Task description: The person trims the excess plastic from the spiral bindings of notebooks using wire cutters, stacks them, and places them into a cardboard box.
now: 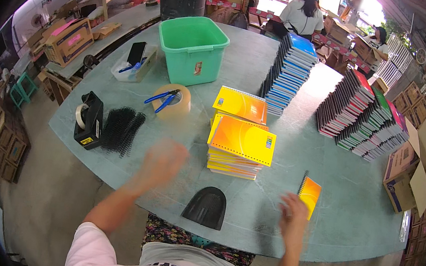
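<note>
A small spiral-bound notebook with an orange and yellow cover lies flat on the table to the right. My right hand is at its left edge, fingers bent and slightly apart; whether they touch it is unclear. My left hand is smeared by motion over the table, between a pile of black binding coils and a stack of yellow-orange notebooks. This stack's front covers show a row of punched holes along one edge. Between my arms, near the table edge, sits a black rounded plate.
Blue-handled pliers rest on a wide tape roll. A black tape dispenser, green tub and small bin stand left. Tall blue and red notebook stacks stand behind, an open carton far right.
</note>
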A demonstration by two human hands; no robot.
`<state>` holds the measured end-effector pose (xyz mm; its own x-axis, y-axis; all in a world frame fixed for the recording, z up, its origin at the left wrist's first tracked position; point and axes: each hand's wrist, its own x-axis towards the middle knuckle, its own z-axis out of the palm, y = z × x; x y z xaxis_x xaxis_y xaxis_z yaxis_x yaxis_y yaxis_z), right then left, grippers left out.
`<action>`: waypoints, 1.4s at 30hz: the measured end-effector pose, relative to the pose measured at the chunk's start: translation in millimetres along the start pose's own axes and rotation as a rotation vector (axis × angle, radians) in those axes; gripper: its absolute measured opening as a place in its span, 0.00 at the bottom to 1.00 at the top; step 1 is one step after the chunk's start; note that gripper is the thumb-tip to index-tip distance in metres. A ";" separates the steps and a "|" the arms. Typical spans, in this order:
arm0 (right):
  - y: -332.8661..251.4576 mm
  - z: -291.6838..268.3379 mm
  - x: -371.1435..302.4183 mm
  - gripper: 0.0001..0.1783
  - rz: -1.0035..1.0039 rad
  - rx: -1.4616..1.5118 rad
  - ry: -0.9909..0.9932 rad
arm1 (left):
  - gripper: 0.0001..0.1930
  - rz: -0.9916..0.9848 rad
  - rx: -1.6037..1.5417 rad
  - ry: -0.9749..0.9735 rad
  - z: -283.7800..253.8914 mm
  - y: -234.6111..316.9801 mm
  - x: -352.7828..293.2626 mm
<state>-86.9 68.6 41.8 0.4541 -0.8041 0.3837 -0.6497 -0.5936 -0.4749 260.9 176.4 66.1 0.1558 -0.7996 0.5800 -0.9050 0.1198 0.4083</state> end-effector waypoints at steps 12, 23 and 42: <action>-351.4 36.6 -96.1 0.16 -1.066 1.549 -0.495 | 0.15 -0.740 0.377 -0.134 -23.7 -166.7 -11.4; -146.6 -106.3 -15.8 0.11 -1.837 1.361 -1.317 | 0.11 -0.572 0.355 0.009 -57.4 -175.7 -13.0; -136.3 35.8 122.7 0.21 -0.668 -0.051 0.051 | 0.21 -0.682 -0.158 -0.256 22.1 -74.4 -37.5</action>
<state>79.2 49.6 125.3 0.7403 -0.2608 0.6196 -0.2674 -0.9599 -0.0845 313.7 184.5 -1.6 0.5479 -0.8365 -0.0128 -0.5695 -0.3841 0.7267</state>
